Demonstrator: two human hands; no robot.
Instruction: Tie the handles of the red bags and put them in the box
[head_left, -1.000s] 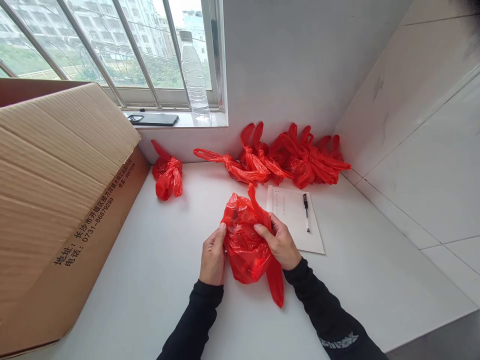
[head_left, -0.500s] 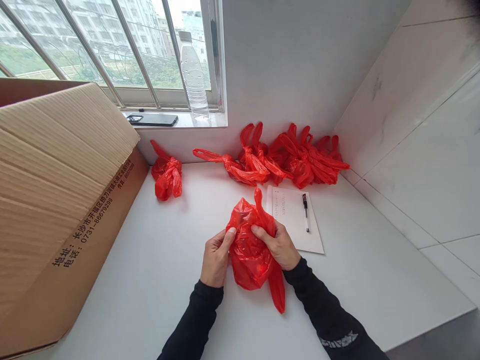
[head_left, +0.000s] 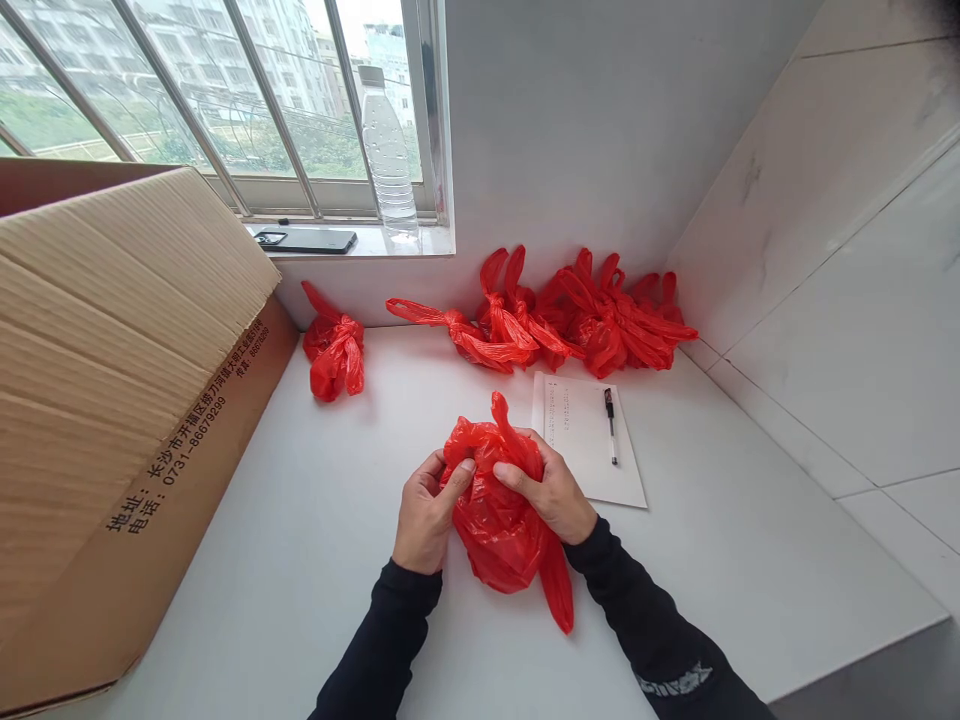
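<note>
The left grip (head_left: 424,515) grasps the left side of a red plastic bag (head_left: 499,545), with its thumb pressed on the front of the bag. The right grip (head_left: 556,490) grasps the same bag from the right side, its thumb also lying on the thin film. So the bag is between the two grips, over the white surface (head_left: 315,540); whether its bottom touches there, I cannot say surely. One end of the bag stands up above the thumbs, and another long end hangs below the right grip.

Just beyond the right grip lies a white paper (head_left: 616,488), and on it a pen (head_left: 611,428). Farther ahead of both grips, along the wall, there is a heap of knotted red bags (head_left: 615,320). A single knotted bag (head_left: 336,352) lies apart, ahead and to the left of the left grip. Well to the left of this grip stands a big cardboard box (head_left: 112,350).
</note>
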